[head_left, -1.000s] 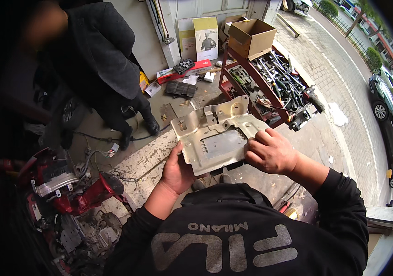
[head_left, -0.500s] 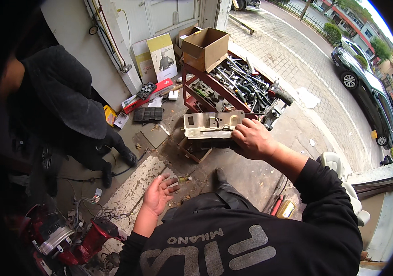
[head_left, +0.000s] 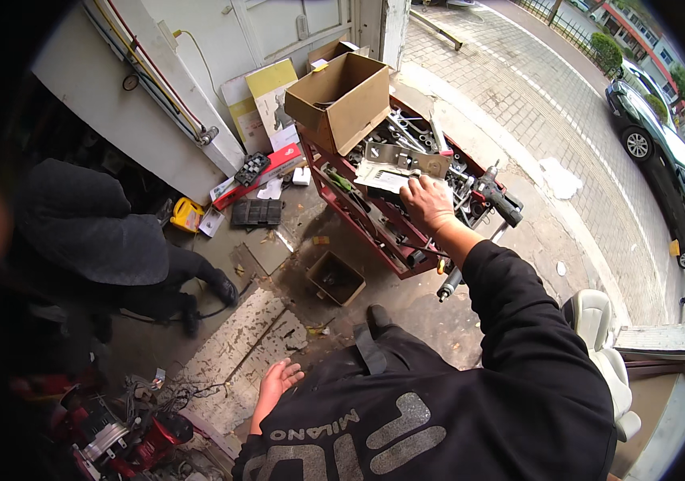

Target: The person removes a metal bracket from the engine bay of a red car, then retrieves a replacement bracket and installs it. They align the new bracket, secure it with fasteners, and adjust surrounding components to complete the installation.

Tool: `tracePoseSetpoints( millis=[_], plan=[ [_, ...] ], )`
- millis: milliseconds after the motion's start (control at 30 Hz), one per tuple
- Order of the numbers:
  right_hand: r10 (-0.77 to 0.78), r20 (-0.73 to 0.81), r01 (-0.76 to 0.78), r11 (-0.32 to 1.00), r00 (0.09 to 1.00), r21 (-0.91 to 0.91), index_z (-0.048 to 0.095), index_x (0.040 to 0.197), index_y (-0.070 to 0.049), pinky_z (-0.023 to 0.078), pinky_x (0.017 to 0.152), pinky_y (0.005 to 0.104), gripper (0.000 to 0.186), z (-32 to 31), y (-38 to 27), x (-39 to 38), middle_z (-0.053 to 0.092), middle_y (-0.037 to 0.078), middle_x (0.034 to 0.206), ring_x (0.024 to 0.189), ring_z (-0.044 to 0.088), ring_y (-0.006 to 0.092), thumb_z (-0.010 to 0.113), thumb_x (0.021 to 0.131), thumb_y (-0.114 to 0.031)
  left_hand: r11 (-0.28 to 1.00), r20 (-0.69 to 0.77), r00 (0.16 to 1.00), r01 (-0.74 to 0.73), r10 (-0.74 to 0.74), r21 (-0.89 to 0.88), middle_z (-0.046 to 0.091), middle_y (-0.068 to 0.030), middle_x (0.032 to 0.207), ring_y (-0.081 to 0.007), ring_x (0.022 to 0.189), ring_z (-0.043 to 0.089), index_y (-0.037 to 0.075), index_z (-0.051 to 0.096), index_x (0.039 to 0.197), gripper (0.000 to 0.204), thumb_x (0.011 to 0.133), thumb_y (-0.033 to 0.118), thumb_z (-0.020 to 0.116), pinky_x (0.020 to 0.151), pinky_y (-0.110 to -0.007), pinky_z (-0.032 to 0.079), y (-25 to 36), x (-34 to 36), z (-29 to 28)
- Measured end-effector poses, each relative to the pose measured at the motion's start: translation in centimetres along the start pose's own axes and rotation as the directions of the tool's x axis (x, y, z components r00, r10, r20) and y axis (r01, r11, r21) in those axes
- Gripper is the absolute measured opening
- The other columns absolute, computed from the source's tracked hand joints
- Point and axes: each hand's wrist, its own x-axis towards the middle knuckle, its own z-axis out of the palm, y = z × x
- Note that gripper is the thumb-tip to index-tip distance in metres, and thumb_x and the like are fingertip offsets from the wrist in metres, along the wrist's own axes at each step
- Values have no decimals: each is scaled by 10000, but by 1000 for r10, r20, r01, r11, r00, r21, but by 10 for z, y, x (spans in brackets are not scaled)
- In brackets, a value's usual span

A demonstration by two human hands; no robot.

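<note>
The left hand (head_left: 278,383) hangs released, palm up, well apart from the red tool cart (head_left: 358,220) and low to its left, holding nothing. On the cart's tray, just right of the open cardboard box (head_left: 341,100), the grey metal bracket plate (head_left: 394,167) rests on a heap of wrenches (head_left: 411,132). The right hand (head_left: 429,203) lies on its near edge; whether that grip is clenched, I cannot tell. The plate looks stiff and fairly heavy, with sharp stamped edges: best taken by a folded flange.

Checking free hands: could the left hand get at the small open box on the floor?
Probably yes: the left hand hangs open and empty, and the small open box sits uncovered on bare floor ahead, though reaching would need a bend.
</note>
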Motion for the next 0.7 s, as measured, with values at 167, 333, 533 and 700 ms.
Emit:
tracePoseSetpoints(
  millis=[167, 333, 533, 700],
  plan=[
    [26, 189, -64, 978, 982, 199, 643, 1313, -123, 510, 965, 546, 435, 65, -13, -16, 617, 123, 1347, 1267, 587, 360, 721, 979, -390, 974, 12, 992, -123, 123, 190, 772, -174, 1281, -314, 1054, 786, -7, 610, 1475, 398, 1156, 232, 616, 957, -427, 648, -26, -18, 23],
    [-43, 199, -17, 957, 979, 290, 632, 1359, -97, 534, 962, 557, 443, 69, -21, -33, 621, 166, 1348, 1276, 607, 381, 702, 946, -241, 793, 125, 949, -310, 289, 524, 815, -157, 1183, -231, 994, 785, 2, 673, 1411, 376, 1130, 252, 676, 904, -363, 631, -30, -10, 23],
    [202, -24, -163, 853, 979, 496, 684, 1157, -55, 545, 943, 520, 244, 38, 61, -42, 662, 173, 1128, 1105, 639, 409, 691, 914, -76, 919, -193, 976, -21, 105, 393, 815, -163, 1168, -220, 969, 783, -14, 679, 1385, 389, 1102, 248, 730, 863, -356, 637, -25, 13, 17],
    [200, 436, -368, 863, 877, 345, 703, 1334, -93, 577, 1009, 529, 522, 58, 159, -64, 681, 169, 1242, 1195, 632, 440, 627, 835, 41, 859, -96, 980, -102, 172, 501, 816, -156, 1152, -212, 1007, 778, -36, 697, 1354, 426, 1072, 271, 788, 888, -349, 620, -43, 26, -8]
  ],
)
